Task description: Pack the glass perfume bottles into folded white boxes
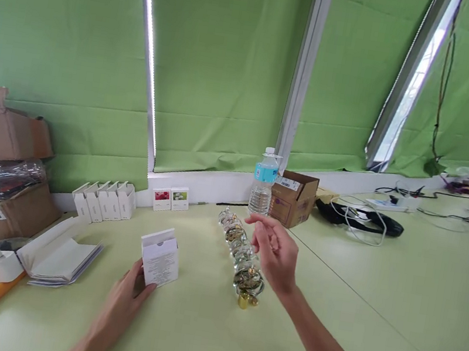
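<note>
The left hand (125,300) is gripping a small white cardboard carton (159,261) with printed text on its face and its top flap standing open. Its fingers are closed around the carton's lower part, and this low hold is keeping the carton upright while leaving the flap and most of the printed face uncovered. The right hand (273,253) is hovering with its fingers open and loosely curled, touching nothing that I can see. It is just beside a line of small clear glass bottles with gold metal fittings (240,253), which is lying on the pale green surface (372,316) at about two o'clock from the carton. A small gold cap (244,300) is sitting at the line's near end.

Toward twelve o'clock from the glass line, a clear plastic water bottle with a blue label (264,181) is standing next to a brown cardboard box (293,199). At ten o'clock from the white carton, a row of upright white cartons (108,201) is standing near two small white boxes with flower pictures (171,198). At nine o'clock, a folded white card sleeve (57,254) is lying open. At two o'clock, a black pouch with white cables (359,219) is lying on the surface.
</note>
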`<state>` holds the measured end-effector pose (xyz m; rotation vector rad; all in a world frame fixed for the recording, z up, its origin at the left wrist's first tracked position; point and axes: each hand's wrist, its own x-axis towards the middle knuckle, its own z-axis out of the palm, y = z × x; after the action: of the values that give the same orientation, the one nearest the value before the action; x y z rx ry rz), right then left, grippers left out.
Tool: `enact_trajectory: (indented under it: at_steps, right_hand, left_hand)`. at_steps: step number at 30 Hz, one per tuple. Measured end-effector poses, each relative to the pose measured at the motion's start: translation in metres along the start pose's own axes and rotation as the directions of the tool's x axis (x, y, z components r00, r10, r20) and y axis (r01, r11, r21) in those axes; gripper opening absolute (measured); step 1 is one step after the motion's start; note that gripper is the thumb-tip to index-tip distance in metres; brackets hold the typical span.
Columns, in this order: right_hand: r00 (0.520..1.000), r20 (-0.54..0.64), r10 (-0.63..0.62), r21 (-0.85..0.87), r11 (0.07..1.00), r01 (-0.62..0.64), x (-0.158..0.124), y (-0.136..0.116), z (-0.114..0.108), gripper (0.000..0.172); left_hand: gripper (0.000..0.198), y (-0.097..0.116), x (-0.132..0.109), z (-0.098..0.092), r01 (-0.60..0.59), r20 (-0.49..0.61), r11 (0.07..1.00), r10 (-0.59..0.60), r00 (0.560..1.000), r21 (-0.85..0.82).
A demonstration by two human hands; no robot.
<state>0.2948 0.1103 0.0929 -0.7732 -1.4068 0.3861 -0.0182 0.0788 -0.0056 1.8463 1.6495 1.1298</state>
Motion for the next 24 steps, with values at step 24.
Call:
enact_trajectory:
  at_steps: [24]
  right_hand:
    - [0.424, 0.681, 0.597, -0.606, 0.785, -0.129, -0.003, 0.054, -0.074, 0.03]
  left_hand:
    - [0.066, 0.02, -0.006, -0.001, -0.126, -0.47, 0.974, 0.201, 0.86, 0.188]
